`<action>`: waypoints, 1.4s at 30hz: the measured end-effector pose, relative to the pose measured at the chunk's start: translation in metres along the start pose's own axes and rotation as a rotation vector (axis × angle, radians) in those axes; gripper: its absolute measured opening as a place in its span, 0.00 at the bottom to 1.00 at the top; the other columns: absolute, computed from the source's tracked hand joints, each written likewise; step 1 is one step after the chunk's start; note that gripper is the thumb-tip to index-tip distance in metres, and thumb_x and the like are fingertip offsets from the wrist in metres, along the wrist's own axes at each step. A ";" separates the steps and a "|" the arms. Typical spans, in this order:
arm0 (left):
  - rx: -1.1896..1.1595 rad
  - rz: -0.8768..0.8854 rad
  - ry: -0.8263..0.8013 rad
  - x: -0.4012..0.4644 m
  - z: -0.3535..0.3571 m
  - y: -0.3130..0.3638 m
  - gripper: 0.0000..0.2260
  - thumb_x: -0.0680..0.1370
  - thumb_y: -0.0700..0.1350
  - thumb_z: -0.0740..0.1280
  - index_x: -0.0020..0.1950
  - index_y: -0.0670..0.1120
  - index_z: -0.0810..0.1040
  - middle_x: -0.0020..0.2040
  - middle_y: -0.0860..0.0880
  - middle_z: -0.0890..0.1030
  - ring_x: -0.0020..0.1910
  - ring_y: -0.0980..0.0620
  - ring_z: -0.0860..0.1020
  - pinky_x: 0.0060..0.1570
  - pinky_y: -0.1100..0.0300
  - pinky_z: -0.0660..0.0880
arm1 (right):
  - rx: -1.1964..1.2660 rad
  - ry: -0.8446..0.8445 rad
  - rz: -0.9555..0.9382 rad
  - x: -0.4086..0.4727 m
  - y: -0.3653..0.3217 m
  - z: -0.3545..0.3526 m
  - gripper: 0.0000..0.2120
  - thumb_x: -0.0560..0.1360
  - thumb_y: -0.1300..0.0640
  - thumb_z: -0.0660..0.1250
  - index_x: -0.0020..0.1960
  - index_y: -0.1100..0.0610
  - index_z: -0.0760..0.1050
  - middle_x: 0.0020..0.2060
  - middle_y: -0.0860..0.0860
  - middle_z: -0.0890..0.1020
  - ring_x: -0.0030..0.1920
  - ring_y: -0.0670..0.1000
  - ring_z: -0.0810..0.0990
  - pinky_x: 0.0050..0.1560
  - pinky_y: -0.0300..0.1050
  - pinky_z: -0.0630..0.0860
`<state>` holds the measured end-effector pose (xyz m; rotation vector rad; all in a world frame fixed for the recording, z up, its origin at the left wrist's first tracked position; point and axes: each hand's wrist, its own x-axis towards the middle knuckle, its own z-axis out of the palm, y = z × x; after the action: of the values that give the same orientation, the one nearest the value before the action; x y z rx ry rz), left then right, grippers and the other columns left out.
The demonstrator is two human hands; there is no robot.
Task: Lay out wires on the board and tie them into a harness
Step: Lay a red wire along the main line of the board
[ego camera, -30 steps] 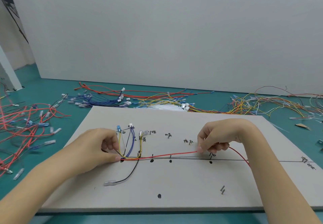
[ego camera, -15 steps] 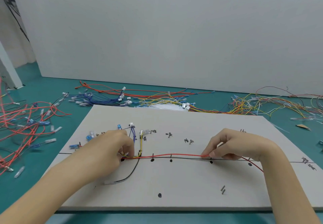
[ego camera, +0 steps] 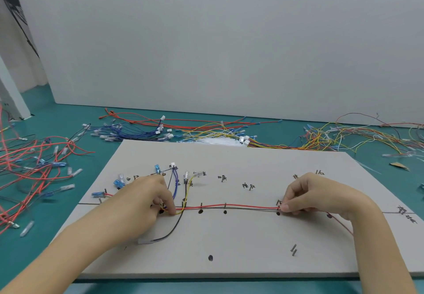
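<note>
A grey layout board (ego camera: 252, 248) lies in front of me with black marks, dots and small pegs. A red wire (ego camera: 229, 206) runs along the drawn line across its middle. My left hand (ego camera: 146, 199) pinches the wire bundle at the left junction, where blue (ego camera: 174, 183), yellow (ego camera: 188, 190) and black (ego camera: 169, 231) wires branch off with white and blue connectors. My right hand (ego camera: 314, 195) pinches the red wire at a peg near the right; the wire trails on past my right wrist.
Loose red and black wires (ego camera: 29, 167) with terminals cover the green table on the left. Blue, red and yellow wire bundles (ego camera: 206, 131) lie behind the board, and a tangled yellow and orange heap (ego camera: 344, 135) sits at the back right. A white wall stands behind.
My right hand has slid to the right along the board and lowered the red wire onto the line. My left hand moved over the junction and now presses the bundle down there.
</note>
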<state>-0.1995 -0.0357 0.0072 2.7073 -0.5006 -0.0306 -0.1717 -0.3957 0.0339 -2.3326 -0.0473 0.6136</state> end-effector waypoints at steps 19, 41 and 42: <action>-0.234 0.040 0.207 0.001 0.006 -0.012 0.09 0.74 0.42 0.70 0.38 0.56 0.82 0.44 0.63 0.78 0.44 0.59 0.76 0.40 0.71 0.71 | -0.189 0.330 0.042 0.006 -0.010 0.012 0.05 0.70 0.63 0.73 0.39 0.53 0.81 0.34 0.50 0.81 0.34 0.47 0.77 0.31 0.35 0.70; -0.179 0.008 0.098 0.076 0.015 0.008 0.04 0.76 0.49 0.70 0.43 0.51 0.82 0.40 0.55 0.76 0.38 0.59 0.73 0.39 0.67 0.70 | -0.239 0.346 -0.010 0.009 -0.015 0.015 0.11 0.69 0.68 0.70 0.38 0.52 0.81 0.33 0.48 0.80 0.29 0.42 0.73 0.27 0.27 0.67; -0.246 -0.018 0.105 0.077 0.014 0.005 0.03 0.75 0.49 0.71 0.42 0.52 0.81 0.39 0.55 0.77 0.35 0.60 0.73 0.36 0.69 0.70 | -0.244 0.344 -0.012 0.009 -0.015 0.015 0.11 0.69 0.68 0.70 0.38 0.52 0.81 0.33 0.48 0.80 0.28 0.42 0.73 0.27 0.27 0.67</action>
<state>-0.1307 -0.0724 -0.0002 2.4576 -0.4120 0.0424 -0.1684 -0.3733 0.0302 -2.6408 0.0241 0.2019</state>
